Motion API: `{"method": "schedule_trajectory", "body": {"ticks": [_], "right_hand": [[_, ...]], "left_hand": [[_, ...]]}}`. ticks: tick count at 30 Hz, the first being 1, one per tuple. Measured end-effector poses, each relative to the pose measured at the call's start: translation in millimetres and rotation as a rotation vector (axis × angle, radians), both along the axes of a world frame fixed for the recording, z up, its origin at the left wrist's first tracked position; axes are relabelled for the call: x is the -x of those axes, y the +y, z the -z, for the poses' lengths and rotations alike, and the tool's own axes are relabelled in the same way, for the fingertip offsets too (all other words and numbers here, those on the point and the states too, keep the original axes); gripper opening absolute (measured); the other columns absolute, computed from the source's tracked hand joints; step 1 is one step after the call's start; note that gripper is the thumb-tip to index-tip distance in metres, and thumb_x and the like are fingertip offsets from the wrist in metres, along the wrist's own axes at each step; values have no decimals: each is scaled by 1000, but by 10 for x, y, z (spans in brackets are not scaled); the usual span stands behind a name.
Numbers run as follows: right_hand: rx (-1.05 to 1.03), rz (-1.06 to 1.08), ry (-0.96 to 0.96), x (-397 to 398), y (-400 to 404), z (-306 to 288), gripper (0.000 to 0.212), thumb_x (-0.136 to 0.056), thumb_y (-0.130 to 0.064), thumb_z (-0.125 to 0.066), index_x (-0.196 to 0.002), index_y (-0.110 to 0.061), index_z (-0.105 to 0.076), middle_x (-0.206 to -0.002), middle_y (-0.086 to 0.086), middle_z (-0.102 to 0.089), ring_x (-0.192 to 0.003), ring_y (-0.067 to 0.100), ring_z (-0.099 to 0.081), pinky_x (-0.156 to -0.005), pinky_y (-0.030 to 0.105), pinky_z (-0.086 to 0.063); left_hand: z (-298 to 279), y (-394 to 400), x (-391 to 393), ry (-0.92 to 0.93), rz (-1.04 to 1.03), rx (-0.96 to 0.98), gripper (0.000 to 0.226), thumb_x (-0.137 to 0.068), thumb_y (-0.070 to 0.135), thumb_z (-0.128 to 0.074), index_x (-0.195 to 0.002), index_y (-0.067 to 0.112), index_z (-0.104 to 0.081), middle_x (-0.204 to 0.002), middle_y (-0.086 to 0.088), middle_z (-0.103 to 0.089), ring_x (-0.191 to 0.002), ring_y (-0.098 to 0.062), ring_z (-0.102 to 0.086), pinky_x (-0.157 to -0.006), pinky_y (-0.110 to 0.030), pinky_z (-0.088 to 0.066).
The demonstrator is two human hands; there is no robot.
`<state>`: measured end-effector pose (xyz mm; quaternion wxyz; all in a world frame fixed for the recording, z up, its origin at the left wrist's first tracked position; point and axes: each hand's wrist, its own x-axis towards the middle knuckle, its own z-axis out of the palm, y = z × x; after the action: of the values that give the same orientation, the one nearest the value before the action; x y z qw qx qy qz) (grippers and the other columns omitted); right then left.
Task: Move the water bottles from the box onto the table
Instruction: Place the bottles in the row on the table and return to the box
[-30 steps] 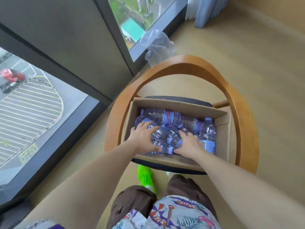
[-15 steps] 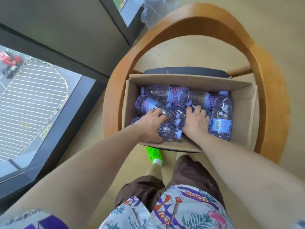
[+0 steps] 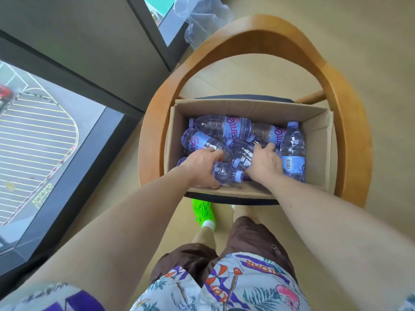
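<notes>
Several water bottles (image 3: 221, 126) lie jumbled in an open cardboard box (image 3: 316, 133), most on their sides, pale violet plastic with lilac caps and blue-and-pink labels. One bottle at the right (image 3: 293, 151) lies lengthwise along the right wall, cap toward the far side, barcode facing up. The box sits on the dark seat of a wooden chair (image 3: 350, 140), whose curved backrest arches around the far side of the box.

Both hands are inside the box, reaching in over the near wall. Left hand (image 3: 199, 164): fingers curled over a bottle at the near left (image 3: 226, 173), thumb tucked under its near side against the box floor; the grasp appears closed on that bottle, which lies on its side with the cap pointing right. Right hand (image 3: 263, 160): palm down on the middle of the pile, fingers spread and bent over the bottles beneath. Whether it has one bottle gripped or merely rests on them cannot be told, as the hand covers the contact.

No bottle is out of the box.

Surroundings: pale wood-toned floor (image 3: 370, 52); a large window (image 3: 45, 140) at the left; a crumpled clear plastic bag (image 3: 202, 21) on the floor beyond the chair. A bright green shoe (image 3: 203, 212) shows below the seat edge, with brown shorts and a patterned shirt nearest the camera.
</notes>
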<state>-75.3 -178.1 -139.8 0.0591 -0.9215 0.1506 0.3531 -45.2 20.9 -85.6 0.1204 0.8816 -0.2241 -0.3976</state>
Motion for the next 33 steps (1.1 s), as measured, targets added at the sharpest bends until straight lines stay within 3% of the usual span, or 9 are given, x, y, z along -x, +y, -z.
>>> {"method": "schedule_trajectory", "body": {"ticks": [5,9,12,15,18,21,27,30,33], "right_hand": [[17,-10,-56,63,-108,-209,62,-76,-29,-79,-124,-15,-43,-107,11,-61,-96,32,-61,-66,36,-39],[-17,74,-109,86,-138,-443,68,-70,-30,-81,-123,-17,-41,-88,3,-52,-78,28,-52,-63,37,-41],[-81,134,-167,81,-94,-643,71,-65,-33,-84,-120,-18,-41,-79,-1,-46,-77,29,-50,-60,35,-39],[-171,164,-238,42,-35,-897,76,-60,-34,-85,-118,-18,-39,-91,3,-54,-82,30,-54,-62,36,-41],[-286,317,-397,-50,14,-1230,74,-55,-34,-86,-106,-17,-36,-96,5,-58,-86,30,-56,-64,36,-40],[-372,432,-538,-209,31,-1626,77,-52,-34,-89,-105,-16,-37,-98,5,-63,-88,29,-61,-67,36,-44],[-484,359,-726,-577,145,-2298,79,-46,-36,-90,-104,-22,-39,-94,0,-65,-83,28,-63,-67,36,-48],[-580,277,-761,-807,282,-2557,78,-46,-40,-90,-103,-24,-39,-92,-4,-62,-79,22,-60,-62,32,-42],[-694,225,-768,-1007,424,-2739,79,-46,-40,-93,-106,-25,-44,-95,-6,-64,-82,19,-63,-68,34,-51]], "left_hand": [[-55,62,-15,-38,-62,52,75,-65,43,-82,-133,27,-56,-122,-4,-59,-110,-26,-58,-92,-35,-49],[-216,138,-111,-74,-385,172,75,-71,40,-81,-141,28,-57,-126,-2,-56,-116,-20,-55,-95,-30,-43],[-462,100,-196,-81,-635,336,70,-71,39,-83,-135,26,-59,-113,9,-62,-98,-7,-61,-79,-19,-49],[-808,5,-287,-74,-743,524,52,-68,35,-85,-116,29,-67,-89,9,-72,-72,3,-65,-55,-8,-46],[-1209,-49,-402,-52,-883,713,38,-66,34,-85,-100,36,-69,-71,11,-71,-62,2,-65,-55,-17,-50],[-1615,4,-511,11,-987,866,38,-61,37,-85,-96,34,-71,-81,6,-75,-75,-11,-72,-65,-26,-56],[-2255,110,-627,52,-1200,1131,37,-64,30,-83,-95,22,-64,-83,2,-75,-71,-19,-72,-66,-35,-56],[-2475,134,-673,-16,-1289,1232,37,-76,23,-79,-104,14,-58,-86,-7,-75,-77,-25,-75,-71,-38,-61],[-2650,200,-696,-121,-1397,1275,28,-86,16,-71,-107,10,-55,-89,-15,-75,-77,-28,-76,-71,-40,-63]]}}
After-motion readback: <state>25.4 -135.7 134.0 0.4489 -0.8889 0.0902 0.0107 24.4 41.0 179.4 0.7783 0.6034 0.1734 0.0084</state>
